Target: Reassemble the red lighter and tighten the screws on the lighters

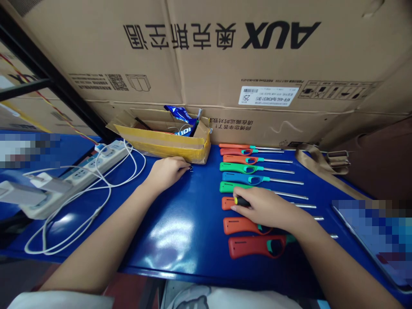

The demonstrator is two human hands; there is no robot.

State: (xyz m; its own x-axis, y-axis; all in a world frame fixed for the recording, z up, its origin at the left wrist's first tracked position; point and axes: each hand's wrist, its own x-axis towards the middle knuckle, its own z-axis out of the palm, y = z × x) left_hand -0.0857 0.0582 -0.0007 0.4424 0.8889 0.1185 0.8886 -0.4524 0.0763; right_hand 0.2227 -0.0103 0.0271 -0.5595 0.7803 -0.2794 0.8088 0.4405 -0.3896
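Near the front of the cardboard box, my left hand (169, 172) is closed in a pinch just above the table. A few tiny shiny metal pieces (192, 169) lie by its fingertips; what it holds, if anything, is too small to make out. My right hand (259, 205) is closed round a black handle with a yellow end (240, 201), like a screwdriver's; its shaft is hidden. That hand rests over an orange gas lighter (227, 203) in a column of several long-necked lighters, among them a blue one (240, 177), a green one (233, 167) and a red one (246, 247) nearest me.
A yellow-taped cardboard box (164, 141) holding blue packets (183, 116) stands at the back. White power strip (80, 174) and loose cables (109, 185) lie left. Brown strap (322, 171) and a flat dark-edged device (363, 242) are right. A large carton (199, 64) walls the back.
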